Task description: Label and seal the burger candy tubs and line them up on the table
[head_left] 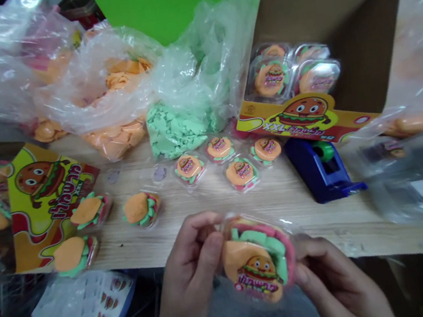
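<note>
Both hands hold one clear plastic pack of burger-shaped candy [248, 258] above the table's front edge. It has an orange bun, green and pink layers, and a burger-face sticker on its lid. My left hand [192, 272] grips the pack's left side between thumb and fingers. On the right side, my right hand [331, 276] pinches the edge. Beyond the hands lies a group of stickered candy packs [240, 172]. Packs without visible stickers, such as one candy pack [141, 209], sit farther left.
A display box [302, 120] at back right holds several stickered packs; another display box [46, 199] stands left. A blue tape dispenser [325, 174] sits right of centre. Plastic bags hold orange pieces [117, 140] and green pieces [176, 127]. Sticker sheets [83, 315] lie below the table's left edge.
</note>
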{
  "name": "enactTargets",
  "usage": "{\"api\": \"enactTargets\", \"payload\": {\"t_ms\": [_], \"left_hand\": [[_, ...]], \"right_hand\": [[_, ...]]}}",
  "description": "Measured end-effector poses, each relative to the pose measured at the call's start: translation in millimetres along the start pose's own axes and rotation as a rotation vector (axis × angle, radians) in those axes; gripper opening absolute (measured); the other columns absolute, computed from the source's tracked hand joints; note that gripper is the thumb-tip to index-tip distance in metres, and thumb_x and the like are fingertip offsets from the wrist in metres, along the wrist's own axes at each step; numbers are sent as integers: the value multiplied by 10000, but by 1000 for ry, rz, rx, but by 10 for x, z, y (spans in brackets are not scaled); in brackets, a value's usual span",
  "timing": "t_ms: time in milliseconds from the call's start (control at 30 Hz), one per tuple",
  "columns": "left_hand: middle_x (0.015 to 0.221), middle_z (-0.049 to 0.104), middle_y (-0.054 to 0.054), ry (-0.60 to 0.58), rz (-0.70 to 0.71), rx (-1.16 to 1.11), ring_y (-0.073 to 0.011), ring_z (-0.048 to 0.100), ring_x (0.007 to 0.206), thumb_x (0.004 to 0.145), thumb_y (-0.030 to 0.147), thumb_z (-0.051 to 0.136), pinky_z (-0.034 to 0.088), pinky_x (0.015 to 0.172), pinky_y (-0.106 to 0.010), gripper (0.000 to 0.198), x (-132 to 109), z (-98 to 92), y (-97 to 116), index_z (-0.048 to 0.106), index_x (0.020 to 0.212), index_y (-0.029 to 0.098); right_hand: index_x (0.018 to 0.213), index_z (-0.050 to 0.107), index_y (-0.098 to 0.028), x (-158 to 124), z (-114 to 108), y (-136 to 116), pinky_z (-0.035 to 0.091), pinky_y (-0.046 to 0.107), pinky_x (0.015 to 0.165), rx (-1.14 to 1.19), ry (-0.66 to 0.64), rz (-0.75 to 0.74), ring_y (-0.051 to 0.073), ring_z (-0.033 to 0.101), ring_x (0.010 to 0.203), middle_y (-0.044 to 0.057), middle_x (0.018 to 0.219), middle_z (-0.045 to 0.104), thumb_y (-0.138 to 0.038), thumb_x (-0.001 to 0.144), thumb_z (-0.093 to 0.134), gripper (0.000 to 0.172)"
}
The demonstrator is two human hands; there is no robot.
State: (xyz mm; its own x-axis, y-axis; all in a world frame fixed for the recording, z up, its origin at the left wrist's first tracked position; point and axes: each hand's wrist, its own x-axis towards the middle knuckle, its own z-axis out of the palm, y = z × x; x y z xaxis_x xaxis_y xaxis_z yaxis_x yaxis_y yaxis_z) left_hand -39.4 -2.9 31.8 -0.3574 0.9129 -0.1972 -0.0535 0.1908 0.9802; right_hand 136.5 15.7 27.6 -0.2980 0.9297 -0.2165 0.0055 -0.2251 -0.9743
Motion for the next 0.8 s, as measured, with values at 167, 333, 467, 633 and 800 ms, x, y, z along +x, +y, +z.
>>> {"api": "enactTargets", "payload": {"t_ms": [167,333,467,633,800], "left_hand": [[666,533,31,14,-63,-43,-93,502,600,825,331,573,432,548,-147,134,-13,54,-17,584,769,209],[826,606,18,43,-183,-119,-107,553,717,823,334,579,454,658,-168,209,-140,78,-143,599,1020,267],[816,573,9,-123,-45,-90,-115,531,772,846,323,552,435,701,-175,109,-154,-2,-251,621,897,256],[808,532,23,-312,-10,71,-90,497,745,895,229,474,390,659,-157,146,-128,-79,-226,609,917,279],[785,524,15,-558,-127,232,-103,519,760,866,210,521,387,686,-197,115,-260,-46,-347,630,840,233]], "right_hand": [[1066,625,-384,-11,83,25,505,212,783,-3,173,-17,160,604,927,-13,961,651,-190,844,554,303],[1059,629,-370,-6,41,63,493,196,769,-4,159,-104,133,572,813,-20,823,591,-194,807,611,308],[1000,632,-337,-16,-35,114,489,170,743,1,53,-129,110,574,838,-16,867,592,-172,847,555,237],[1031,621,-339,-68,-67,182,478,161,768,-40,9,-83,103,576,873,-12,912,586,-156,841,556,271],[818,715,-278,-178,-16,390,468,168,646,-77,-78,9,104,585,713,-8,733,604,-149,812,589,180]]}}
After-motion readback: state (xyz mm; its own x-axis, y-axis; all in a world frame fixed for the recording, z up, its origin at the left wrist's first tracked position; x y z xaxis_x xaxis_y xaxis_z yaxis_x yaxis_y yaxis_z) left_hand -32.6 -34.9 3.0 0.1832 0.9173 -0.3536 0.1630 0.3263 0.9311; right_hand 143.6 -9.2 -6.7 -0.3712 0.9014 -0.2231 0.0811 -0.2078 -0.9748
